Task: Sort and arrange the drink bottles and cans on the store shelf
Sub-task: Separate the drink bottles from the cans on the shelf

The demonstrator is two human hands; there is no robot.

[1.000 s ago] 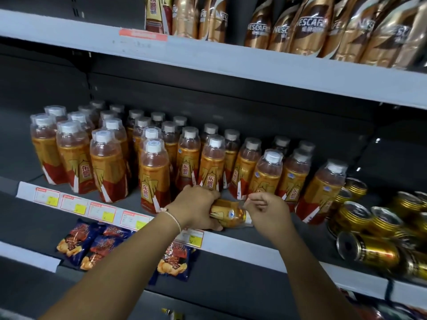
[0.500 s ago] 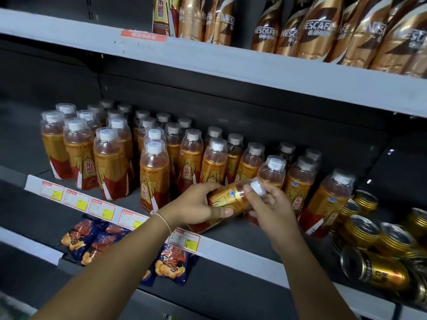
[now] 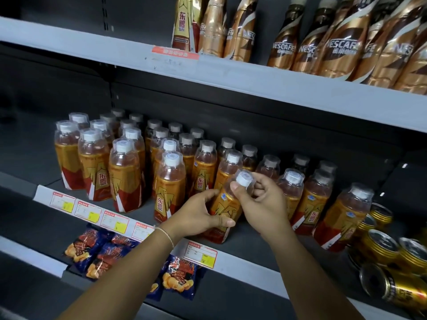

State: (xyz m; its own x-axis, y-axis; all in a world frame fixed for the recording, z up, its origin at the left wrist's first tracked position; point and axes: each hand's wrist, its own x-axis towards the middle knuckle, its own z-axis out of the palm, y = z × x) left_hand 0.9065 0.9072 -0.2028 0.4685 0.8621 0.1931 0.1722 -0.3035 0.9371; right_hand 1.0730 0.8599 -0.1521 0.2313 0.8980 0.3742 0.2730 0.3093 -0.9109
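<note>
An orange-labelled drink bottle (image 3: 227,205) with a white cap stands nearly upright, slightly tilted, at the front of the middle shelf (image 3: 242,257). My left hand (image 3: 198,215) grips its body from the left. My right hand (image 3: 263,199) pinches its neck and cap from the right. Several matching bottles (image 3: 126,179) stand in rows behind and to both sides. Gold cans (image 3: 392,285) lie on their sides at the right end of the shelf.
The upper shelf (image 3: 208,72) holds brown and gold coffee bottles (image 3: 335,38). Price tags (image 3: 114,221) run along the middle shelf's front edge. Blue snack packets (image 3: 99,250) lie on the lower shelf. Bare shelf shows left of the bottle rows.
The bottle, lying on its side a second ago, has been raised by both hands to nearly upright. The camera view has shifted closer and rightward.
</note>
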